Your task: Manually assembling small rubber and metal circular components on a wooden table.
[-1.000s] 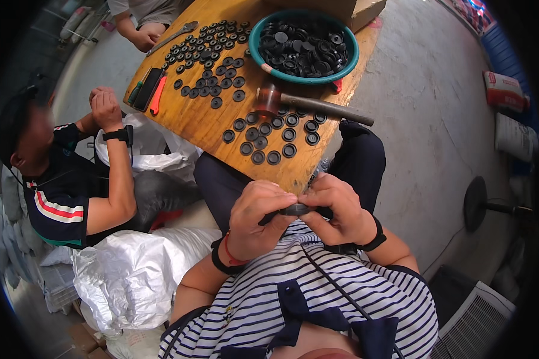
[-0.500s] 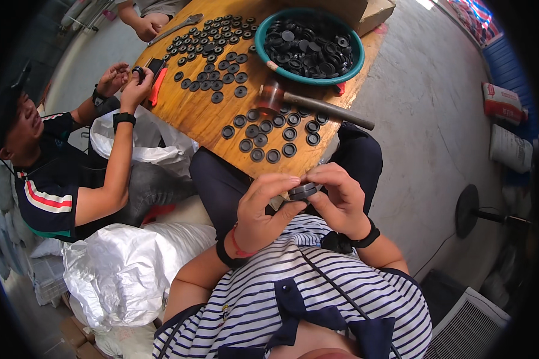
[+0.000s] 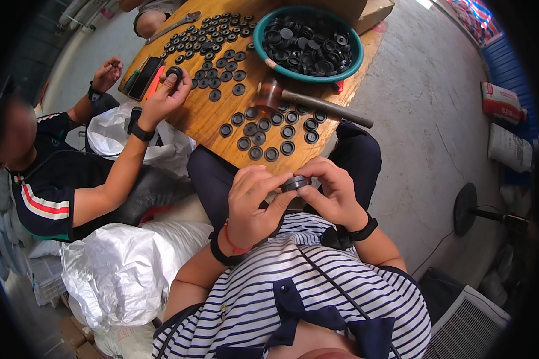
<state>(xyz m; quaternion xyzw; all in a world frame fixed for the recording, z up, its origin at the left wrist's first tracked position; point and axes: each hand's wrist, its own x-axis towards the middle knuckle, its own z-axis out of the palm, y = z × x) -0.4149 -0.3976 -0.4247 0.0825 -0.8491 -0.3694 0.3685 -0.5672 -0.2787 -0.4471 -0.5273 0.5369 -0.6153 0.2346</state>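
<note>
My left hand point(image 3: 253, 202) and my right hand point(image 3: 334, 196) meet in front of the near table edge. Between their fingertips they pinch a round black piece point(image 3: 294, 183), thick and ridged at the side, with a seam around its rim. Its underside is hidden by my fingers. Beyond it, several flat black discs point(image 3: 271, 154) with raised rings lie on the wooden table point(image 3: 200, 128). A mallet point(image 3: 317, 105) with an amber head lies across the table just past these discs.
A teal basin point(image 3: 358, 60) full of black discs stands at the far right of the table. More discs point(image 3: 214, 95) and a wrench point(image 3: 172, 27) lie farther back. At the left, a co-worker's hand point(image 3: 164, 102) holds a black disc. White sacks point(image 3: 117, 272) lie at my left.
My hands have shifted slightly left with the black piece and tilted it. The co-worker's hand has moved right over the table edge with a disc, apart from the other hand.
</note>
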